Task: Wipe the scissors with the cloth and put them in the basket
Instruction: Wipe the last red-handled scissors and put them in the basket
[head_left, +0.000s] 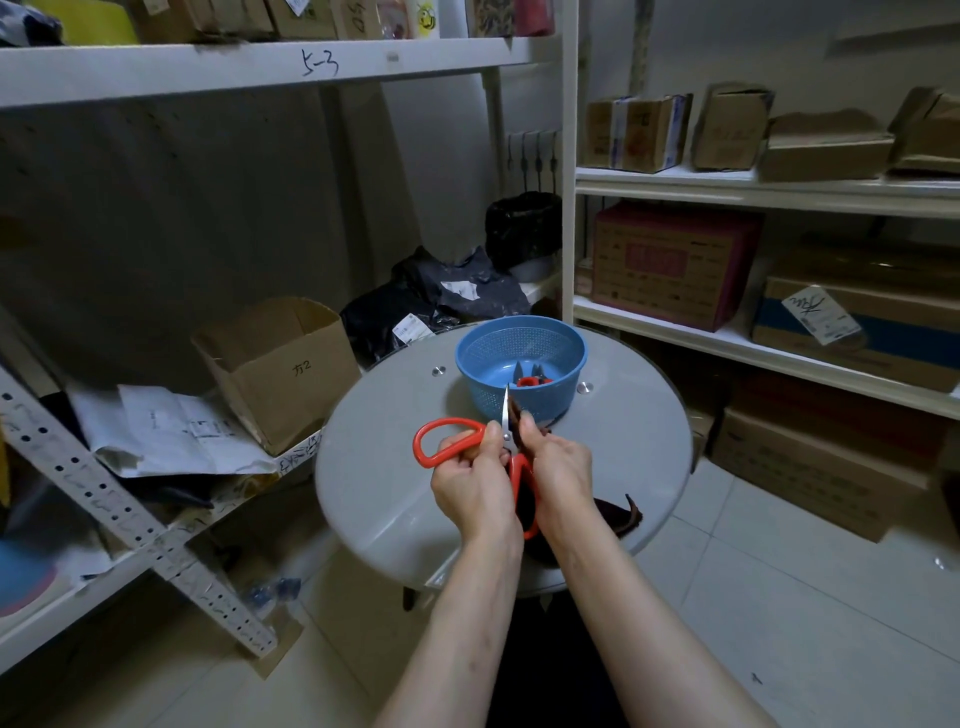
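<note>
From the head camera, the person is holding the red-handled scissors (514, 475) spread open above the round grey table (395, 467), probably so each blade can be reached on its own. The left hand (472, 483) is curling round one handle to steady them, while the right hand (561, 467) is pinching the dark cloth (618, 514) against the upright blade. The blue basket (550, 400) is waiting just behind, already holding a second pair (530, 382).

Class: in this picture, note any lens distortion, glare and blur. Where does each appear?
Head view: wide-angle distortion bows the top shelf toward the edges; a pale reflection streaks the round table; the scissors blade glints; lower-left corner looks blurred.
</note>
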